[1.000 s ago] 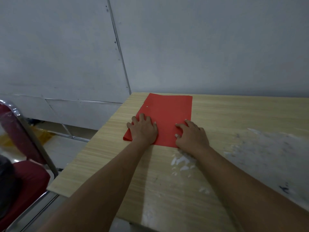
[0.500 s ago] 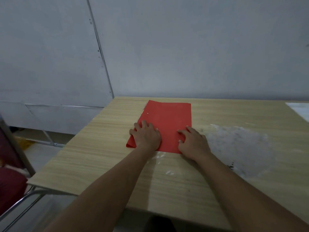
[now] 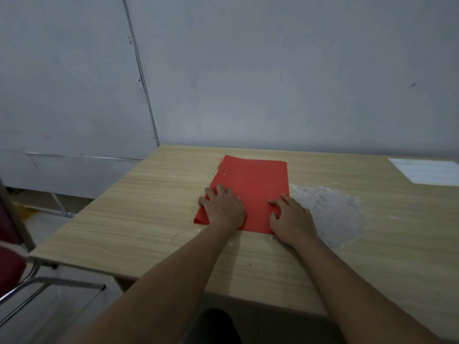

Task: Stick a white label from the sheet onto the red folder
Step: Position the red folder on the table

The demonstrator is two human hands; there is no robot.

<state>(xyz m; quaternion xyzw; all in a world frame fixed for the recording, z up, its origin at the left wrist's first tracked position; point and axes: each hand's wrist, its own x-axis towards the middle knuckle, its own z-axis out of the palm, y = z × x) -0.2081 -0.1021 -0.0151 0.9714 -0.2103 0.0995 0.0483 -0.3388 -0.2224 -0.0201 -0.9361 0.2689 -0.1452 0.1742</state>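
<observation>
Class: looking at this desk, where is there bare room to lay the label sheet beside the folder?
Bare wood lies left of the red folder, out to the table edge, and behind it toward the wall. The right is crowded: a white scuffed patch borders the folder, with the white sheet beyond. Both hands cover the near end.

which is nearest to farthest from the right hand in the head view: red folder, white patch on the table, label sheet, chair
From the right hand:
1. Red folder, under its fingers.
2. White patch, just to its right on the table.
3. Label sheet, far right, near the wall.
4. Chair, far left, off the table.
</observation>
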